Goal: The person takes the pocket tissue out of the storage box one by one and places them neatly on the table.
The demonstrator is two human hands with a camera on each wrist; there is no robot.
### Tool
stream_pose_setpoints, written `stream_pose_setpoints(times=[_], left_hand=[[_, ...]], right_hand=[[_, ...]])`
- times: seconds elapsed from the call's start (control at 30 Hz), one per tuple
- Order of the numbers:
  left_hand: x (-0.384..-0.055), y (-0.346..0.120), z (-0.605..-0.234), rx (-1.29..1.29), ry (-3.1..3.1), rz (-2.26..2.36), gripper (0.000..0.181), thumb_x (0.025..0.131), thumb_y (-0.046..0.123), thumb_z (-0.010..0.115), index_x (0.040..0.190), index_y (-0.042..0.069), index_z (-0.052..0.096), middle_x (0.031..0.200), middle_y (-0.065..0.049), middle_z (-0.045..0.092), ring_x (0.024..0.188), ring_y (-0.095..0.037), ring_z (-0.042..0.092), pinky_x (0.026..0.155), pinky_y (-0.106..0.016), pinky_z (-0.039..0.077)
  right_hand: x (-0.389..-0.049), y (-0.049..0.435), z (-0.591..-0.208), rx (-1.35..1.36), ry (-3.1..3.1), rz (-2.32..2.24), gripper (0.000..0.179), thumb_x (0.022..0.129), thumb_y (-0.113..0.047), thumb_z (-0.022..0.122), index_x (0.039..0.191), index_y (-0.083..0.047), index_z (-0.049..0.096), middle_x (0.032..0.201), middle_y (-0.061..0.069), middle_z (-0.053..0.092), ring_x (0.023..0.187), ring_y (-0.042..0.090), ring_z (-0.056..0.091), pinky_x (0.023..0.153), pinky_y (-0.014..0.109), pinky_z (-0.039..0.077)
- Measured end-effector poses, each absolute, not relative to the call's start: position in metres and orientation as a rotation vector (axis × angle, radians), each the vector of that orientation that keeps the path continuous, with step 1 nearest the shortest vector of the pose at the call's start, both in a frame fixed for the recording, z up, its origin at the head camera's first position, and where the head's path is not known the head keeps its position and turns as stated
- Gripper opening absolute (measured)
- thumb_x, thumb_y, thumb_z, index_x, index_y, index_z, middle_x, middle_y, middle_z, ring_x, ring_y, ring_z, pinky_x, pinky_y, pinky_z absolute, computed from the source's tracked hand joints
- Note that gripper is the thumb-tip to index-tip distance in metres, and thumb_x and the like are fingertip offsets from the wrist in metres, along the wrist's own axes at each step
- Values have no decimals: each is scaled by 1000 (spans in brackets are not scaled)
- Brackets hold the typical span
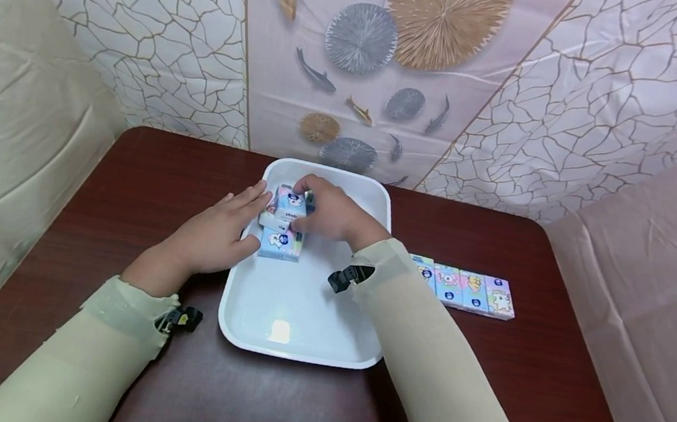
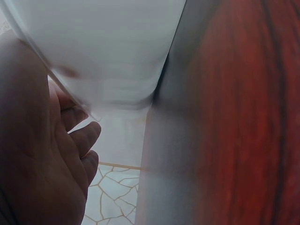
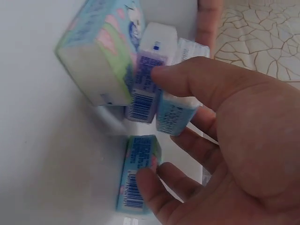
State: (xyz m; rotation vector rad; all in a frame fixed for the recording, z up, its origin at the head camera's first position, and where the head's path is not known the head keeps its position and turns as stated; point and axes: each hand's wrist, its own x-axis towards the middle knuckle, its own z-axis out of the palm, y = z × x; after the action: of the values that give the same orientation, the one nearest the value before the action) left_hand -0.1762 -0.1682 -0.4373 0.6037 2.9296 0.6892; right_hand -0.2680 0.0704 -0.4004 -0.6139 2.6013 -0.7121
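Several small tissue packs stand in the upper left of a white tray (image 1: 303, 304). My right hand (image 1: 332, 214) reaches into the tray and pinches a stack of tissue packs, its upper pack (image 1: 291, 202) showing a blue print. In the right wrist view the thumb presses a purple-edged tissue pack (image 3: 145, 105), against a light-blue tissue pack (image 3: 174, 115). Fingertips lie close to another blue tissue pack (image 3: 133, 185). My left hand (image 1: 210, 235) spans the tray's left rim, fingers extended beside the stack. The left wrist view shows its fingers (image 2: 84, 138) partly behind the rim.
A row of pastel tissue packs (image 1: 467, 290) lies on the dark red wooden table (image 1: 453, 363), right of the tray and partly behind my right forearm. A patterned cloth (image 1: 299, 116) hangs behind the table, with plain drapes (image 1: 3, 131) at the sides.
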Motion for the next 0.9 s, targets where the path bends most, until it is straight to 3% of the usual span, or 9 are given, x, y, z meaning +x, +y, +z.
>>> stream_pose_setpoints(times=[0.17,0.3,0.57,0.9], left_hand=[[-176,-168,-437,616,2931,701,76,102,35,50,170,19,18,179,1,5,163,-31,20,133,-54,16],[-176,-168,-437,624,2933,703,76,103,35,50,170,18,19,179,1,6,163,-33,21,133,-55,16],[-176,-167,-436,614,2937,699,76,102,35,50,170,19,19,179,2,6,162,-34,22,132,-55,17],[-174,-167,-436,609,2941,695,75,102,36,49,170,18,20,179,2,6,163,-31,21,133,-54,16]], right_hand=[[-263,70,-395,-664,2600,-656,75,86,-30,87,151,-25,49,155,-2,48,136,18,49,120,40,42],[-257,69,-392,-698,2608,-571,89,87,-30,87,162,-24,40,162,-1,41,139,16,47,124,39,39],[-242,72,-384,-744,2588,-492,87,87,-30,87,160,-23,41,158,0,41,131,15,51,121,37,43],[-216,85,-373,-839,2561,-392,85,85,-28,87,158,-23,44,160,0,40,136,14,46,117,35,46]])
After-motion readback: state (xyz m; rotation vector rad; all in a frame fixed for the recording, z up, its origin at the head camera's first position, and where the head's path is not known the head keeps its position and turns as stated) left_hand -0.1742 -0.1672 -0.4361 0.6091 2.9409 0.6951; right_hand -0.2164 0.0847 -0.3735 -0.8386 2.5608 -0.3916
